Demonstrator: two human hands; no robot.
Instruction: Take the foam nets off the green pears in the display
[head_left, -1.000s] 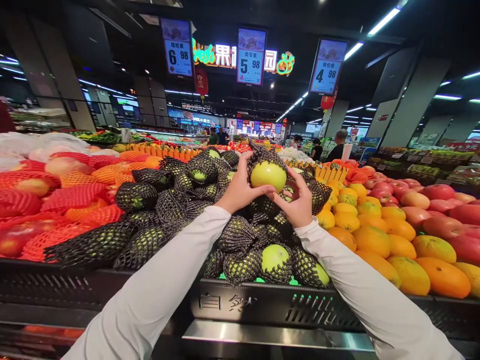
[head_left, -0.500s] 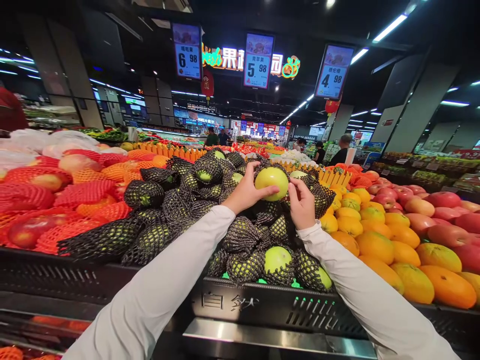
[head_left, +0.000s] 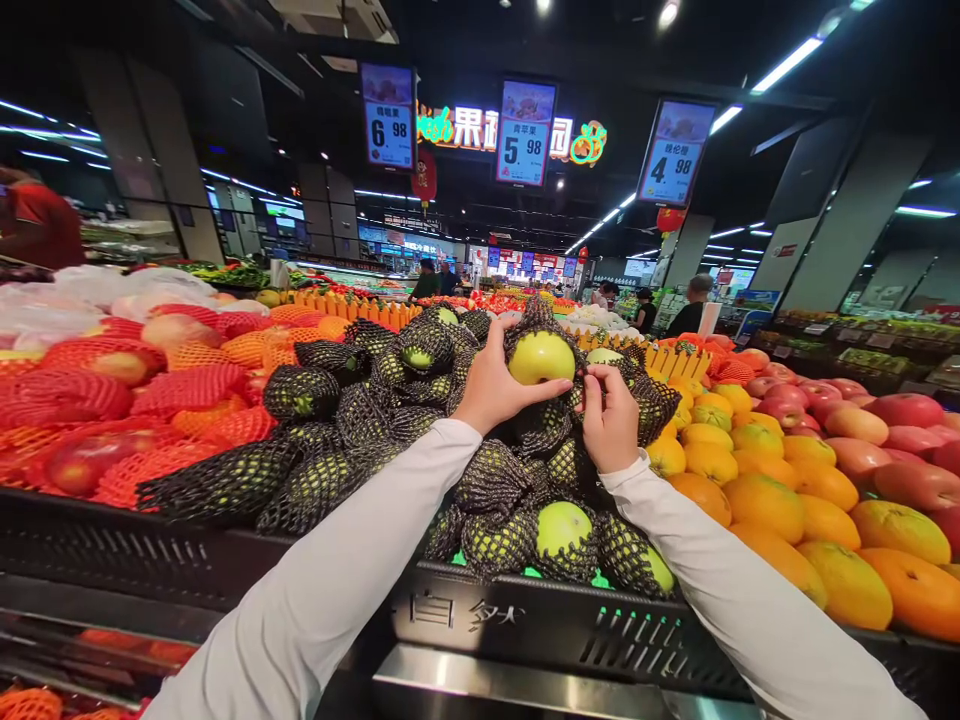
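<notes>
1. One green apple [head_left: 541, 357] is up off the pile, near the middle of the frame, just right of center.
2. The left hand [head_left: 491, 388] holds it, with the thumb low in front and the fingers up on its left side.
3. The right hand [head_left: 611, 418] is at the apple's right edge, with thumb and finger close together. It is too small to tell if they pinch anything.
4. A black net [head_left: 537, 316] covers the apple's top, and its front is bare.
5. More green apples in black nets [head_left: 499, 540] sit below, in a black crate [head_left: 555, 622] at the bottom middle.
6. Oranges [head_left: 765, 505] fill the lower right, beside red apples [head_left: 916, 472] at the right edge.
7. Fruit in red and orange nets [head_left: 187, 390] lies at the left.
</notes>
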